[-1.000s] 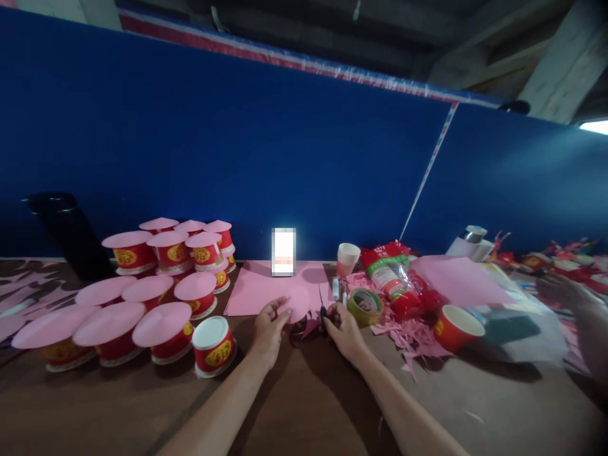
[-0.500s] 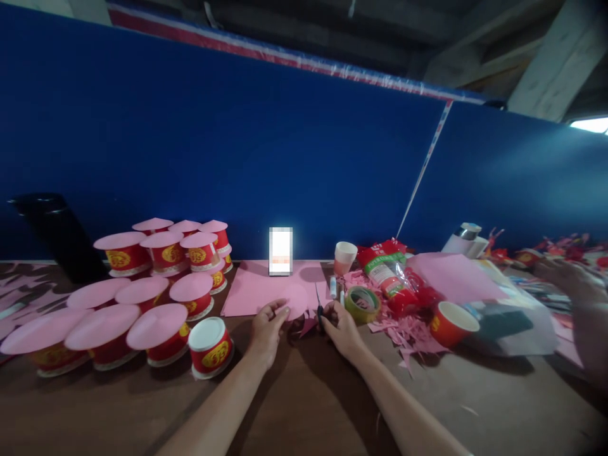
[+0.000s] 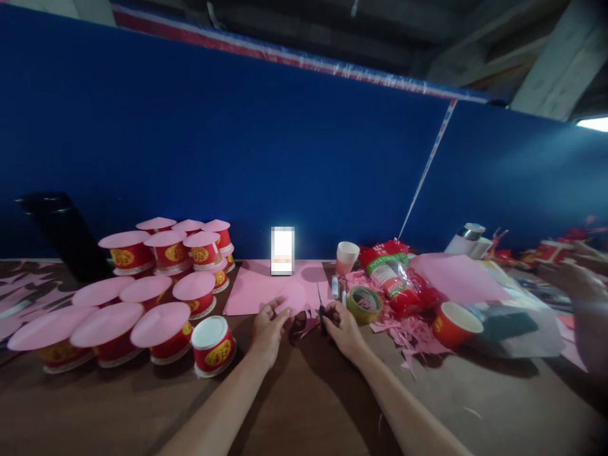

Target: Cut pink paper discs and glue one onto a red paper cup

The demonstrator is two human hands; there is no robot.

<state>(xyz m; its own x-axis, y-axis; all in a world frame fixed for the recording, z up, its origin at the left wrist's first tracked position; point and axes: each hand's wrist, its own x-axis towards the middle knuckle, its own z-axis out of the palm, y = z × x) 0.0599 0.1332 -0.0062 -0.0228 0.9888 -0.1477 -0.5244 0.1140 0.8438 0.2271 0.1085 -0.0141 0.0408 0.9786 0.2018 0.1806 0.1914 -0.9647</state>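
Note:
Between the thumb and fingers of my left hand [image 3: 268,326] is the edge of a round pink paper disc [image 3: 295,296]. My right hand [image 3: 342,326] is closed around the dark handles of a pair of scissors [image 3: 322,310], whose blades point up and away from me, apart from the disc. Under the disc lies a stack of pink paper sheets [image 3: 251,291]. Pink offcuts [image 3: 310,322] rest on the table between my hands. Left of my left hand stands an upturned red paper cup [image 3: 213,358] with a white base and a gold emblem.
Several red cups topped with pink paper cones [image 3: 161,329] fill the left side. A lit phone [image 3: 282,252] stands behind the sheets. To the right are a tape roll [image 3: 365,304], a red plastic packet [image 3: 389,272], shredded paper and an orange cup [image 3: 456,326]. Another person's hand [image 3: 565,272] is far right.
My hands keep nearly the same pose, with the disc and scissors still held. The whole view has shifted slightly. At far right, the other person's hand now has a red cup near it.

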